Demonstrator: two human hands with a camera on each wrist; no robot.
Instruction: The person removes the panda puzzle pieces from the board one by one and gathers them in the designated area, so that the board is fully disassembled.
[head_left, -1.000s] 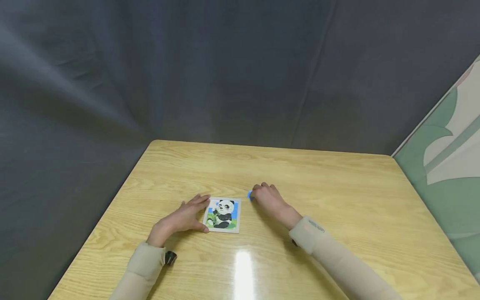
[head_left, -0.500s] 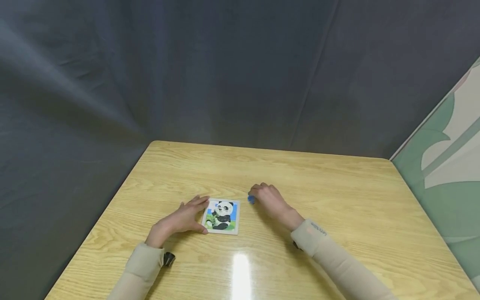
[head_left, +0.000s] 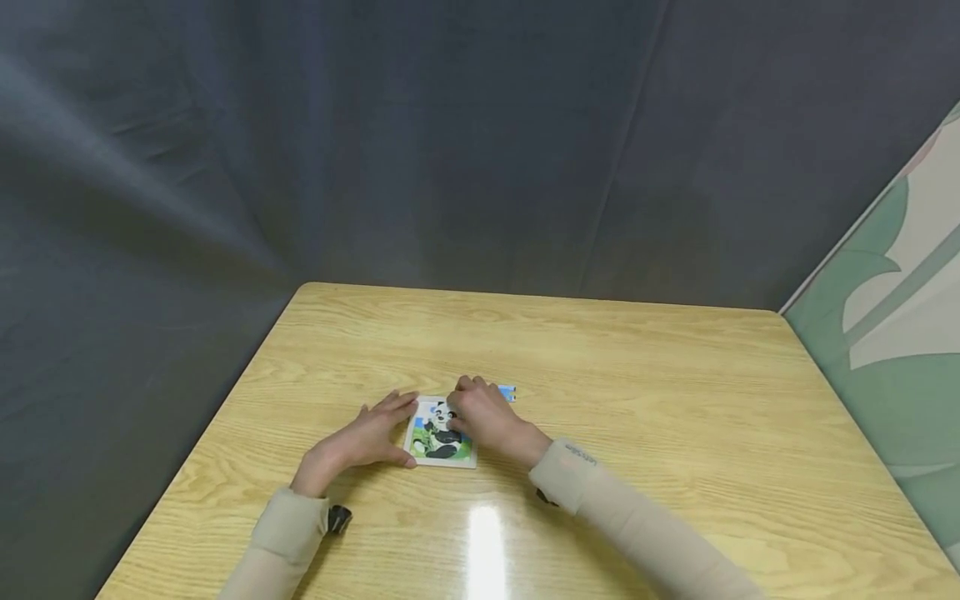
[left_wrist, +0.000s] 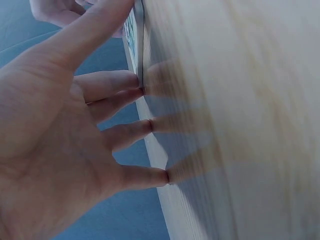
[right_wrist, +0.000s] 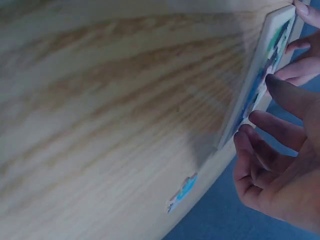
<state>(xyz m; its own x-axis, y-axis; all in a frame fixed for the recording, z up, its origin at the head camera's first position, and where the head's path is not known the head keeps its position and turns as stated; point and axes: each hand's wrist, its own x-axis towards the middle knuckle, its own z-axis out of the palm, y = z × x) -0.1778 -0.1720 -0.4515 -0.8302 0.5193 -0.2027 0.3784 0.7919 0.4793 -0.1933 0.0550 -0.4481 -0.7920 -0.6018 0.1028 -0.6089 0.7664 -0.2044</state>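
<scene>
A square panda jigsaw puzzle (head_left: 442, 450) in a pale frame lies flat on the table. My left hand (head_left: 360, 437) rests at its left edge, thumb at the near corner and index finger at the far one. The left wrist view shows those fingers nearly straight, the other fingertips touching the table. My right hand (head_left: 487, 417) reaches over the puzzle's right side and hides its upper right part. In the right wrist view, thumb and index finger touch the picture a little apart, the other fingers bent. A loose blue puzzle piece (right_wrist: 183, 194) lies on the table beside the frame.
The light wooden table (head_left: 637, 375) extends on all sides of the puzzle. A dark curtain (head_left: 465, 150) hangs behind and to the left. At the right stands a green and white patterned panel (head_left: 892, 333).
My right hand has let go of the blue puzzle piece, which now lies on the table, and has moved left onto the panda puzzle. My left hand has stayed at the frame.
</scene>
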